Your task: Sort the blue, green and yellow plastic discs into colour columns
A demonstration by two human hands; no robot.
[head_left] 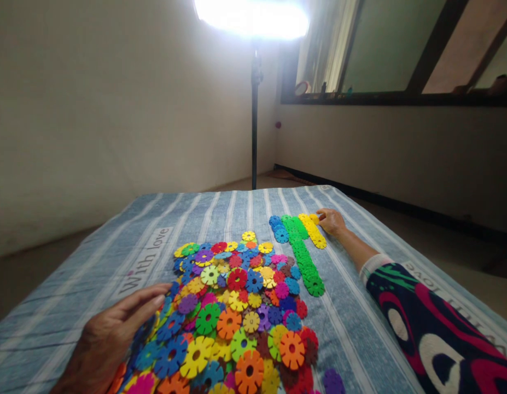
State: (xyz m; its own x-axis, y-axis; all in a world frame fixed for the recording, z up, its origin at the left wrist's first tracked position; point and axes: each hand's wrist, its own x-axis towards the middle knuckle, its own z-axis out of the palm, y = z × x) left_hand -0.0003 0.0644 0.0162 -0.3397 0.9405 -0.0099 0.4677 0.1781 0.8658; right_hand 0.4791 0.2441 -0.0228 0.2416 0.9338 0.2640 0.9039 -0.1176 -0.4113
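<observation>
A heap of flat, gear-shaped plastic discs (237, 312) in many colours lies on a blue striped cloth (220, 213). My left hand (114, 339) rests flat on the heap's left edge, fingers stretched out and holding nothing. Beyond the heap lie sorted rows: a short blue row (278, 228), a long green row (304, 257) and a yellow row (313, 230). My right hand (332, 221) reaches far out, its fingers closed at the top end of the yellow row, touching a yellow disc there.
The cloth, printed "With love" (146, 260), covers a raised surface whose edges fall away left and right. A lamp stand (255, 115) with a bright light stands behind it. Walls and a window sill (396, 98) lie beyond.
</observation>
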